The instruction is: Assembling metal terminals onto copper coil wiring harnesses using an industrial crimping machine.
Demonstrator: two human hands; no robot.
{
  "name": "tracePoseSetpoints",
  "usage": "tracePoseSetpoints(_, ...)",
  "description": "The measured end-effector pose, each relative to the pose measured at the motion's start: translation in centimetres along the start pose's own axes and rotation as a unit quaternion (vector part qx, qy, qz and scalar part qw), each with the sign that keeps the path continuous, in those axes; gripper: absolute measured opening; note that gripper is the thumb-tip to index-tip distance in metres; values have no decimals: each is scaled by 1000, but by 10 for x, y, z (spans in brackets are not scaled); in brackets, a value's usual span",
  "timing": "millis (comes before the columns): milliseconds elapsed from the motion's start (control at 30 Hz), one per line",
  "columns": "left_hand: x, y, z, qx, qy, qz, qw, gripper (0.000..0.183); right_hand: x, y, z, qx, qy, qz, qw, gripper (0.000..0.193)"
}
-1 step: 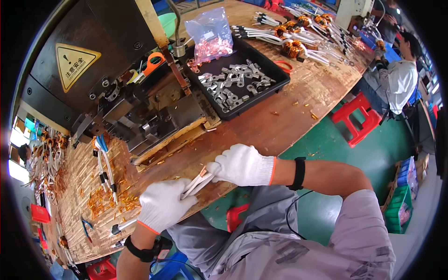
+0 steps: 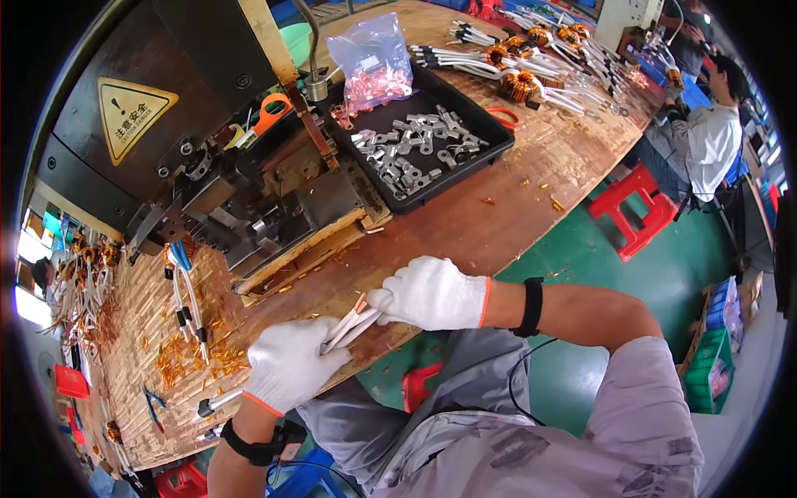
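A pair of short white cables point(image 2: 355, 324) lies between the two gloved hands, a little below and left of the middle of the frame, over the near edge of the table; the upper one ends in bare copper strands point(image 2: 360, 304) pointing up and to the right. The left hand point(image 2: 299, 362), in a white knit glove, pinches the cables between thumb and curled fingers at their lower-left end. The right hand point(image 2: 433, 295), gloved alike, has its fingers bent inward and pressed together on the cables' other side; which fingertips bear on them cannot be told. Bare wooden table point(image 2: 573, 158) shows just above the hands. Left of them, copper-coloured scraps point(image 2: 178, 358) are strewn near white leads with black bands point(image 2: 189, 305), and blue-handled pliers point(image 2: 153, 407) lie toward the lower left. A dark press machine point(image 2: 166, 58) with a yellow warning triangle point(image 2: 131, 118) fills the upper left. Beside it, at upper centre, a black tray point(image 2: 458, 176) holds loose silvery lugs point(image 2: 407, 170) and a clear bag point(image 2: 371, 51) of coppery pieces. Copper-wound coils point(image 2: 521, 85) with white leads are heaped at the upper right, where another person point(image 2: 716, 137) sits beyond a red stool point(image 2: 638, 212).
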State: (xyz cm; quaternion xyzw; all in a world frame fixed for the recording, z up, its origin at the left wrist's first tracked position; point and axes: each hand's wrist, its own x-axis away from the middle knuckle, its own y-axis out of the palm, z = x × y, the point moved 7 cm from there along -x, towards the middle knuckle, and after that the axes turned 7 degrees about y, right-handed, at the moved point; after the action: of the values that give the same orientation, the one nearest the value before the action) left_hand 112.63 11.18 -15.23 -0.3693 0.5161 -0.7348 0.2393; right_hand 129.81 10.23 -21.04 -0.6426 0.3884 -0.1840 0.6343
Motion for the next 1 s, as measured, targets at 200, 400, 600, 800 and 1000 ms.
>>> tracePoseSetpoints(200,0,-1,-1,15,8,16,1000,39,10,-12,23,-122,71,-71,987,15)
tracePoseSetpoints(400,-3,2,0,0,-20,-29,999,41,44,-37,63,-65,151,17,986,29)
tracePoseSetpoints(600,-1,-1,4,13,17,-4,1000,37,24,-30,27,-193,135,-12,972,59)
tracePoseSetpoints(800,-5,1,-4,15,-9,-40,999,48,10,-19,20,-226,148,-17,963,35)
tracePoseSetpoints(1000,-6,5,1,-9,9,-55,998,39,17,-10,19,-306,184,-30,934,35)
